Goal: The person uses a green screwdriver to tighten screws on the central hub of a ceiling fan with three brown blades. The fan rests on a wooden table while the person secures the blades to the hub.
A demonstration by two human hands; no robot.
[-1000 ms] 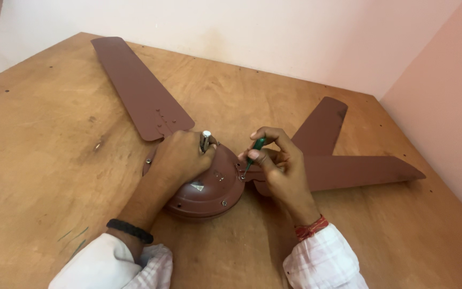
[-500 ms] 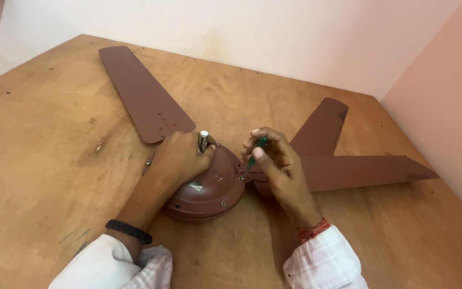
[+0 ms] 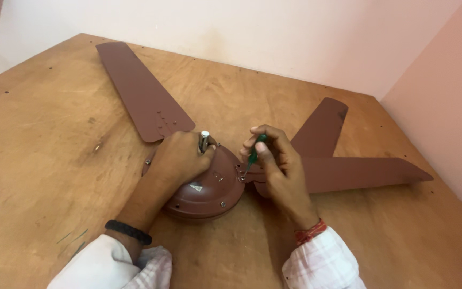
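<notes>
A brown ceiling fan motor housing lies on a wooden table. My left hand rests on top of the housing, gripping it next to its short metal shaft. My right hand holds a small green-handled screwdriver, with its tip on a screw where a brown blade meets the housing. A second blade lies behind that one. A third blade lies at the upper left, its end beside the housing.
The table sits in a room corner, with a pale wall along the far edge and a pink wall on the right. Small dark marks dot the wood at the left.
My right hand has shifted the screwdriver so its tip now sits on the screw at the blade joint. The fan has turned slightly. My left hand stays on the housing.
</notes>
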